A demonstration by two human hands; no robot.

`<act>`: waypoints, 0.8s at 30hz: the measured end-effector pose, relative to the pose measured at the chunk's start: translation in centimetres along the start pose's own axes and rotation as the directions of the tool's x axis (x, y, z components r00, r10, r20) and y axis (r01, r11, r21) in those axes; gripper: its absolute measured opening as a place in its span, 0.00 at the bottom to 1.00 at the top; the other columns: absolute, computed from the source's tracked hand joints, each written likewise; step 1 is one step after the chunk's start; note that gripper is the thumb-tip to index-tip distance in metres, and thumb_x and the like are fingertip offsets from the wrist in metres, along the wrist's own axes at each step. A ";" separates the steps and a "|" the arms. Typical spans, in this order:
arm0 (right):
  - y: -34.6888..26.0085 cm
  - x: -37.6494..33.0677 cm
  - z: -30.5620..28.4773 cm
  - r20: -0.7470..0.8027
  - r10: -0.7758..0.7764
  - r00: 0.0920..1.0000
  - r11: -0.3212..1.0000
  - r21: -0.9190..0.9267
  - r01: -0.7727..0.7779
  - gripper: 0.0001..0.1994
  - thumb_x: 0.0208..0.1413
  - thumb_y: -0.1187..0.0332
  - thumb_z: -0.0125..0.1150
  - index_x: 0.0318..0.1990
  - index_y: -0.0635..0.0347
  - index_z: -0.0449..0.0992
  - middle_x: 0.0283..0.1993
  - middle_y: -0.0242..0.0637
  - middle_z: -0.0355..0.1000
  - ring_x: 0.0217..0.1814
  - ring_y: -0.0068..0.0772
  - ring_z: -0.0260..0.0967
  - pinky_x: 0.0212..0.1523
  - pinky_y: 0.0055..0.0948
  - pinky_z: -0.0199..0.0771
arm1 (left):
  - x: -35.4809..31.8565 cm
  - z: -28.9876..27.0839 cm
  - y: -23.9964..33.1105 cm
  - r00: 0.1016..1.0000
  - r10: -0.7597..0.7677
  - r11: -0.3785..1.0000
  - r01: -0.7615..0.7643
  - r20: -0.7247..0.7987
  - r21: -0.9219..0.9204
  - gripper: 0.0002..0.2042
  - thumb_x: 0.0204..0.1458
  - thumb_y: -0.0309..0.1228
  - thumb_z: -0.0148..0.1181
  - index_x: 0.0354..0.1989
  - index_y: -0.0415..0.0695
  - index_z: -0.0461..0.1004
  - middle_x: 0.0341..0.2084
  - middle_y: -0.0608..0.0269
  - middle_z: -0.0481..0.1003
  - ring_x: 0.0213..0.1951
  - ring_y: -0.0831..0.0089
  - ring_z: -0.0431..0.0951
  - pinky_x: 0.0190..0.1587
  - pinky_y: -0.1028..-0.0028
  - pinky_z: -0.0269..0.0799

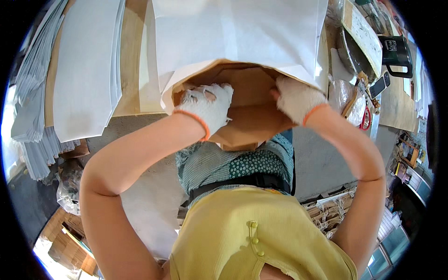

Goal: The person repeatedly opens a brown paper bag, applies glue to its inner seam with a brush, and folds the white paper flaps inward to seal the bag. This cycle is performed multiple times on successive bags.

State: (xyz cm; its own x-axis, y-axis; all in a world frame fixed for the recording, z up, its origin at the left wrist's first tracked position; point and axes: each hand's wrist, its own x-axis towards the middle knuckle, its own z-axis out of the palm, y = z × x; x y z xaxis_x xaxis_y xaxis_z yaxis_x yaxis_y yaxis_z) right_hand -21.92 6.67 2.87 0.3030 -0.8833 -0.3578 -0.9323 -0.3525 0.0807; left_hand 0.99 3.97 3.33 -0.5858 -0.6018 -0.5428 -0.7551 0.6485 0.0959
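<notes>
A large white paper bag (240, 35) with brown inner walls lies on the table before me, its mouth gaping toward my body. My left hand (210, 105), in a worn white knit glove with an orange cuff, is inside the left part of the mouth, fingers bent against the paper. At the right side of the mouth, my right hand (298, 99) wears a matching glove. Its bare thumb tip shows against the brown lining, and its fingers are curled at the bag's side, partly hidden. The bag's lower lip sags between both hands, close to my waist.
To the left lie stacked white paper sheets or bags (88, 70) on a wooden board (132, 88). At the right are a dark mug (395, 51), a phone (379, 85), red-handled scissors (366, 119) and clear plastic (340, 93). Bundled material (331, 214) sits low right.
</notes>
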 end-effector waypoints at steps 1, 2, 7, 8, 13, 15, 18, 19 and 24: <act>-1.1 -0.1 -1.5 0.140 0.002 0.990 0.992 0.123 -0.020 0.16 0.59 0.60 0.55 0.42 0.67 0.76 0.37 0.52 0.76 0.40 0.55 0.75 0.45 0.43 0.75 | 0.8 -0.9 -0.1 0.993 -0.071 0.993 0.080 0.099 -0.087 0.20 0.51 0.42 0.64 0.45 0.41 0.71 0.36 0.49 0.77 0.41 0.51 0.81 0.41 0.58 0.80; -2.0 -0.3 -3.4 0.275 -0.013 0.961 0.969 0.242 -0.056 0.16 0.59 0.60 0.56 0.43 0.66 0.76 0.37 0.52 0.75 0.41 0.55 0.74 0.45 0.42 0.75 | 2.3 -0.4 -1.5 0.978 0.067 0.994 -0.048 0.196 -0.099 0.18 0.52 0.42 0.62 0.43 0.41 0.72 0.37 0.50 0.77 0.41 0.51 0.81 0.42 0.58 0.79; 2.5 -5.3 -6.3 -0.083 -0.150 0.985 0.507 0.849 0.148 0.13 0.60 0.66 0.60 0.47 0.65 0.77 0.46 0.44 0.78 0.48 0.39 0.78 0.50 0.38 0.76 | 2.9 -5.0 -2.6 0.981 0.010 0.989 0.018 0.194 -0.143 0.15 0.54 0.37 0.56 0.45 0.43 0.75 0.37 0.46 0.77 0.44 0.49 0.78 0.48 0.57 0.75; 3.9 -7.1 -6.6 -0.161 -0.079 0.984 0.318 0.931 0.178 0.13 0.60 0.68 0.61 0.49 0.65 0.77 0.47 0.43 0.78 0.48 0.36 0.78 0.50 0.36 0.76 | 1.5 -4.1 -2.9 0.991 -0.017 0.965 -0.019 -0.135 -0.261 0.19 0.51 0.37 0.60 0.50 0.41 0.71 0.46 0.48 0.75 0.51 0.52 0.75 0.54 0.58 0.71; 12.6 -12.9 -0.8 -0.256 0.565 0.784 0.803 0.390 -0.451 0.10 0.55 0.71 0.59 0.44 0.56 0.80 0.46 0.38 0.75 0.50 0.40 0.72 0.56 0.36 0.71 | -1.5 0.7 -6.0 0.993 0.047 0.986 -0.063 -0.106 -0.152 0.43 0.36 0.48 0.76 0.59 0.38 0.64 0.59 0.44 0.63 0.61 0.46 0.64 0.63 0.57 0.63; 14.8 -14.8 2.9 -0.357 0.432 0.828 0.801 -0.269 -0.534 0.07 0.53 0.67 0.57 0.36 0.53 0.81 0.50 0.36 0.71 0.54 0.42 0.68 0.58 0.45 0.66 | -0.7 0.0 -5.8 0.998 0.051 0.984 -0.055 -0.031 -0.169 0.36 0.30 0.43 0.79 0.47 0.38 0.68 0.44 0.52 0.65 0.48 0.52 0.68 0.52 0.59 0.67; 16.0 -14.5 3.2 -0.357 0.340 0.870 0.892 -0.171 -0.419 0.07 0.54 0.67 0.56 0.35 0.50 0.80 0.52 0.37 0.70 0.55 0.43 0.68 0.56 0.44 0.68 | -0.2 -0.2 -5.3 0.978 0.002 0.941 -0.072 -0.207 -0.332 0.26 0.25 0.36 0.80 0.32 0.41 0.71 0.36 0.58 0.63 0.39 0.57 0.66 0.43 0.61 0.66; 16.4 -13.7 2.3 -0.420 0.324 0.848 0.884 -0.184 -0.429 0.06 0.52 0.67 0.58 0.35 0.50 0.80 0.51 0.36 0.71 0.54 0.43 0.69 0.54 0.43 0.69 | -0.1 -0.4 -5.0 0.968 -0.012 0.931 -0.080 -0.251 -0.355 0.23 0.24 0.34 0.80 0.26 0.41 0.71 0.35 0.60 0.63 0.39 0.58 0.65 0.42 0.62 0.65; 20.9 -10.9 -0.8 -0.306 0.885 0.351 0.422 0.844 -0.331 0.08 0.50 0.65 0.70 0.34 0.59 0.81 0.31 0.33 0.78 0.34 0.26 0.73 0.38 0.26 0.72 | -0.1 -1.8 -3.2 0.908 0.110 0.954 -0.211 -0.404 -0.214 0.28 0.19 0.27 0.79 0.29 0.42 0.64 0.34 0.59 0.63 0.39 0.57 0.65 0.42 0.62 0.64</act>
State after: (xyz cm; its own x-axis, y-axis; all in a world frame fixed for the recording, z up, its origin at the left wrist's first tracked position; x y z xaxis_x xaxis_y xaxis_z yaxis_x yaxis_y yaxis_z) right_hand -44.56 8.62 9.20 -0.6588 -0.7162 0.2304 -0.6606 0.4041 -0.6327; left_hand 2.93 1.17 4.57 -0.7341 -0.6634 -0.1449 -0.6596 0.6458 0.3846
